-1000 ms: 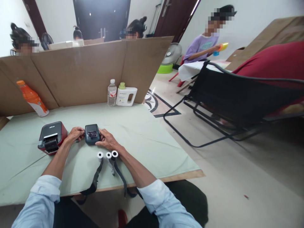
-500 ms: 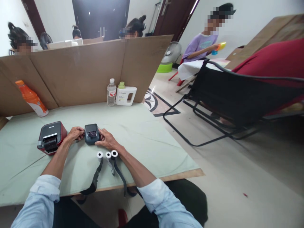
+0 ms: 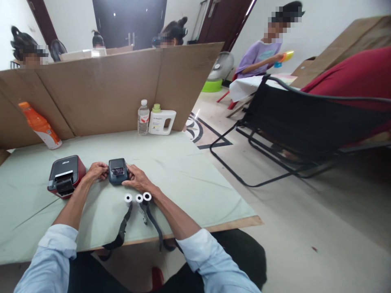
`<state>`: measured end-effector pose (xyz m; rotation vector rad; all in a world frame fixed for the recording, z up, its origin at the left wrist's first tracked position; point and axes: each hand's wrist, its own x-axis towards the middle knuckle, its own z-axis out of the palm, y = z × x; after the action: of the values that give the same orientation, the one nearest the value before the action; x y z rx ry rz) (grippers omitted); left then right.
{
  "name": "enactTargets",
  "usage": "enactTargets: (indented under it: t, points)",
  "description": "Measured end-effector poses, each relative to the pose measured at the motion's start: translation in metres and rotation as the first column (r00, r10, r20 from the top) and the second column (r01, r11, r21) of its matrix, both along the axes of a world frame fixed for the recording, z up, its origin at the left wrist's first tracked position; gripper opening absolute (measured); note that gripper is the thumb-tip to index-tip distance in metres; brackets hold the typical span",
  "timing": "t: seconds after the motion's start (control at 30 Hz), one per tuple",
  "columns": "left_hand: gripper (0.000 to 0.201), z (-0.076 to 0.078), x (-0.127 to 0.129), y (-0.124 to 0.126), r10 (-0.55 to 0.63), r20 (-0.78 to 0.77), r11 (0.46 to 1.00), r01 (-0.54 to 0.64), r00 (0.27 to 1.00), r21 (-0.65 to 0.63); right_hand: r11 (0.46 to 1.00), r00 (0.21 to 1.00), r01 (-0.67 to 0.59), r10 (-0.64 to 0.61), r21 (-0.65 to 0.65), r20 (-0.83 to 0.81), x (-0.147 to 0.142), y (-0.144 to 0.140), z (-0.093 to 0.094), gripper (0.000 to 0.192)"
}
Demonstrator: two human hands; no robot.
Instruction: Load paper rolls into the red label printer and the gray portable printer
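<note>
A small dark portable printer sits on the green tablecloth, with a glossy dark window on top. My right hand grips its right side, thumb near the lower corner and fingers along the edge. At the left edge of the printer is my left hand, fingers curled and pinched together. What lies between those fingertips is hidden. To the left stands a larger black and red printer. Closer to me are three rolls, a left roll, a middle roll and a right roll, with dark strips trailing down from them.
Cardboard panels wall off the table's far side. Before them stand an orange bottle, a water bottle and a white jug. A black folding chair stands on the right. Other people sit beyond the panels and at the right.
</note>
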<state>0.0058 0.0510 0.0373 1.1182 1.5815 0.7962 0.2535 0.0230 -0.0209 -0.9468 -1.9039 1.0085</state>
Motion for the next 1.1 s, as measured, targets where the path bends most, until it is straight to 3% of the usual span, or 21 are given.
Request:
enactTargets:
  t: [0.5, 0.67, 0.87, 1.1]
  points:
    - [0.016, -0.001, 0.004, 0.004, 0.068, -0.036, 0.997, -0.069, 0.997, -0.033, 1.0, 1.0, 0.011, -0.011, 0.014, -0.001, 0.0, 0.002, -0.008, 0.07]
    - [0.018, -0.002, 0.006, 0.006, 0.083, -0.072, 0.995, -0.087, 0.994, -0.047, 1.0, 0.999, 0.025, -0.024, 0.006, -0.022, -0.001, 0.002, -0.009, 0.079]
    - [0.018, 0.007, 0.009, 0.0, 0.069, -0.088, 0.997, -0.072, 0.994, -0.029, 0.999, 1.0, 0.015, -0.015, 0.036, 0.002, -0.001, 0.0, -0.003, 0.061]
    - [0.062, 0.006, 0.008, 0.004, 0.047, -0.088, 0.998, -0.05, 0.995, -0.036, 0.999, 0.999, 0.013, -0.015, 0.052, 0.041, 0.001, 0.0, 0.0, 0.058]
